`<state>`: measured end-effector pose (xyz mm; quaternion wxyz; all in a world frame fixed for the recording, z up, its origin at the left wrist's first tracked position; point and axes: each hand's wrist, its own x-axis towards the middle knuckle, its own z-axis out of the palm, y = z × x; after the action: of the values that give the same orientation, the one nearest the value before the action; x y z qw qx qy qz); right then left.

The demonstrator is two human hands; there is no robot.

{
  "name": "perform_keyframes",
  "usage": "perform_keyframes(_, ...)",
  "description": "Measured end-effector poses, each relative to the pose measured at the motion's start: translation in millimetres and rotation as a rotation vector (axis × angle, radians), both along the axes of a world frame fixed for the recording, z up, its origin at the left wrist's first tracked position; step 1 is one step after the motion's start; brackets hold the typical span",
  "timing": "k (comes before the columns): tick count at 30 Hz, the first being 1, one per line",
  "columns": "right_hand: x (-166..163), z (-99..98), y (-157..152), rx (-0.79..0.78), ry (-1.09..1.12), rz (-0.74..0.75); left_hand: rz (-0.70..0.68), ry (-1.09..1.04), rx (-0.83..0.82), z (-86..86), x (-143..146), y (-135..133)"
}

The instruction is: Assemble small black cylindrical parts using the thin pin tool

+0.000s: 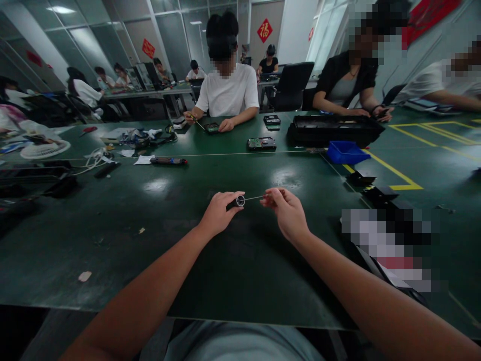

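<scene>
My left hand [220, 213] is closed around a small black cylinder [240, 200], whose round end has a silvery ring and faces right. Between the fingertips of my right hand [287, 210] is a thin metal rod [254, 198], pointing left at the ringed end. Whether the rod's tip is inside the cylinder or only touching it, I cannot tell. Both hands are held above the green table [240, 265], near its middle.
Across the table a person in a white shirt [229, 90] works on a hard drive [211, 128]. Another hard drive [261, 144] lies nearer. To the right are a blue bin [347, 152], a long black housing [334, 131] and black pieces [361, 179]. A dark screwdriver-like tool [169, 161] lies left.
</scene>
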<state>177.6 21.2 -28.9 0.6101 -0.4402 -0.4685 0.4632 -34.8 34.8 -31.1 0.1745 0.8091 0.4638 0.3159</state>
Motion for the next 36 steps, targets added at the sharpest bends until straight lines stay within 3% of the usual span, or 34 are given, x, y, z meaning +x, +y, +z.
perform_keyframes(4, 3, -3.6, 7, -0.180, 0.226, 0.022, -0.083, 0.103, 0.038, 1.8, -1, 0)
perform_keyframes(7, 6, -4.2, 10, -0.233, 0.247, -0.018, -0.079, 0.134, 0.034, 2.3, -2, 0)
perform_keyframes(11, 5, -4.1, 8, -0.102, 0.139, -0.089, -0.066, 0.115, 0.027, 1.7, -1, 0)
perform_keyframes(22, 2, 2.1, -2, 0.099, -0.256, -0.059, -0.042, 0.083, -0.025, 0.9, 0, -1)
perform_keyframes(27, 6, 16.8, -10, 0.029, -0.618, -0.169, -0.031, 0.070, -0.031, 0.5, -1, -1)
perform_keyframes(36, 4, 20.3, -12, 0.066, -0.693, -0.168, -0.023, 0.055, -0.017, 0.3, -2, 0)
